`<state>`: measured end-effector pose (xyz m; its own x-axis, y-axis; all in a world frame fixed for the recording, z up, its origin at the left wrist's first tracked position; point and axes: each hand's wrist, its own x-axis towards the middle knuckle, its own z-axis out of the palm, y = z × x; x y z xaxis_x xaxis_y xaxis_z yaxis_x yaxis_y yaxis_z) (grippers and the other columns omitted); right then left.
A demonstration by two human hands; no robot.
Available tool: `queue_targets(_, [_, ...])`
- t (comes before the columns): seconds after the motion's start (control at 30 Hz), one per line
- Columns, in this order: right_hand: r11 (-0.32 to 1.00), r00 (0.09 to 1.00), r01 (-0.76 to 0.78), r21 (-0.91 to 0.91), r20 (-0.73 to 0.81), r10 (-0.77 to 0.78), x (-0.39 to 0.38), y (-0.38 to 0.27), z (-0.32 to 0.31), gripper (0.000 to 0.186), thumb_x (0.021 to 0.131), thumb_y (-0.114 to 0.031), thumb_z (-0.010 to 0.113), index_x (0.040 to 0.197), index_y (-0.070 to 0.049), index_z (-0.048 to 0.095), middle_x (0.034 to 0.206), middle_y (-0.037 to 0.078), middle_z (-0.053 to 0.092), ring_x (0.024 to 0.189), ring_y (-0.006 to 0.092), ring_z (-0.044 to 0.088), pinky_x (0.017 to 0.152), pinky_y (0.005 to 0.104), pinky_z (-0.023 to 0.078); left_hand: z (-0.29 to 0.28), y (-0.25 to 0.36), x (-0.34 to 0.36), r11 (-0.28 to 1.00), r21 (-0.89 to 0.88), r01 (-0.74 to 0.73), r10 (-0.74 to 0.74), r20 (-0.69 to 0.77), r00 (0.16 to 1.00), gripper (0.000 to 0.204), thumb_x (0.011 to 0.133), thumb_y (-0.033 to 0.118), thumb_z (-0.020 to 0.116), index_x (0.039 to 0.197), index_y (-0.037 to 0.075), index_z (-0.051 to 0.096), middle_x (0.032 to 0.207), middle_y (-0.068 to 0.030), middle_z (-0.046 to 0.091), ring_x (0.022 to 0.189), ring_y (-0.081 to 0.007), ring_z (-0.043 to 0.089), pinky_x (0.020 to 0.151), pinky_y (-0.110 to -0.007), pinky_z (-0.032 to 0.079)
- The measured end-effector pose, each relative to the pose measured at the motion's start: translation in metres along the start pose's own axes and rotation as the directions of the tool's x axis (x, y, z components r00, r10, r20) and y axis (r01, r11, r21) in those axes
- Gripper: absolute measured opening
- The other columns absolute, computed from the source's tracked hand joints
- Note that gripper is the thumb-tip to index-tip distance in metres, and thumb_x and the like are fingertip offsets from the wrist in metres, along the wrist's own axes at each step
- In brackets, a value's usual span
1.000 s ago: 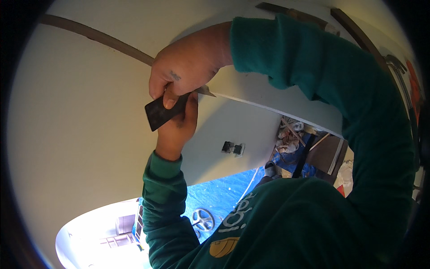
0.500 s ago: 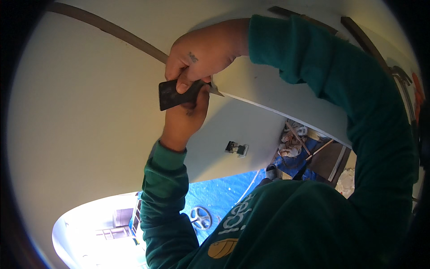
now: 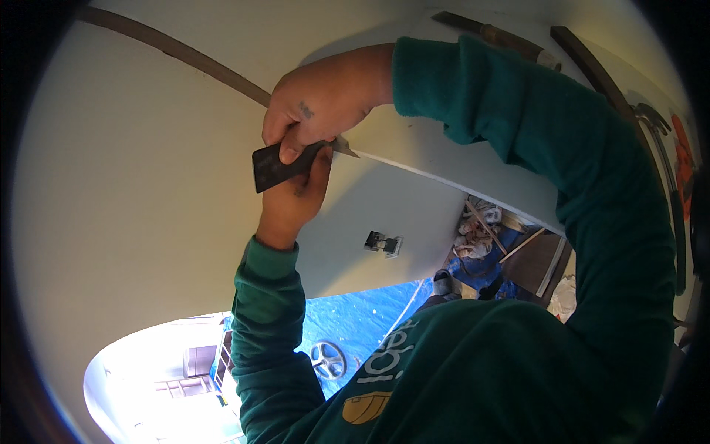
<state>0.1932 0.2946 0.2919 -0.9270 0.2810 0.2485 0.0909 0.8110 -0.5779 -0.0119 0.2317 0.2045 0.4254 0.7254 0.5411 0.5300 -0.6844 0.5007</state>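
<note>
Currently held: a dark flat tool [image 3: 270, 170], gripped by both hands, left of centre, near the left end of a pale edge [image 3: 451, 183] that runs off to the near right
Right hand [image 3: 325, 96]: fingers curled closed over the tool from the far side, with the thumb pressed on its dark face
Left hand [image 3: 290, 203]: closed on the tool from the near side; one digit is laid up by its right end, the others are hidden
Pointed tip [image 3: 346, 149]: aimed rightward beside the pale edge; whether the two are touching cannot be told
Brown strip [image 3: 177, 53]: seen beyond the hands, leading away to the far left
Good handling: the tip is probably best lined up with the edge, pressure being shared lightly and evenly by both hands
Main risk: a slip could be directed onto the left digit, so it should be held clear of the tip
</note>
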Motion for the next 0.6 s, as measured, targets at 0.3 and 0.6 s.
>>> queue_targets(0.3, [0.995, 0.999, 0.023, -0.100, 0.041, -0.018, 0.006, 0.003, -0.004, 0.020, 0.099, -0.027, 0.065, 0.104, -0.008, 0.069, 0.074, 0.005, 0.064, 0.067, 0.0169, 0.060, 0.067, 0.0378, 0.047, 0.010, -0.001, -0.009, 0.983, -0.065, 0.173, -0.178, -0.074, 0.981, 0.012, 0.100, 0.002, 0.062, 0.112, 0.002, 0.063, 0.095, -0.0028, 0.066, 0.072, -0.0074, 0.060, 0.061, -0.022, 0.048])
queue_targets(0.6, [0.999, 0.999, -0.029, -0.016, 0.036, 0.029, 0.000, 0.001, -0.009, 0.019, 0.098, -0.024, 0.065, 0.096, -0.005, 0.068, 0.075, 0.004, 0.064, 0.068, 0.0157, 0.060, 0.065, 0.0353, 0.048, 0.013, 0.001, -0.002, 0.985, -0.091, 0.145, -0.150, -0.050, 0.987, 0.019, 0.097, -0.003, 0.064, 0.116, -0.003, 0.060, 0.107, -0.0093, 0.068, 0.096, -0.0140, 0.067, 0.075, -0.027, 0.054])
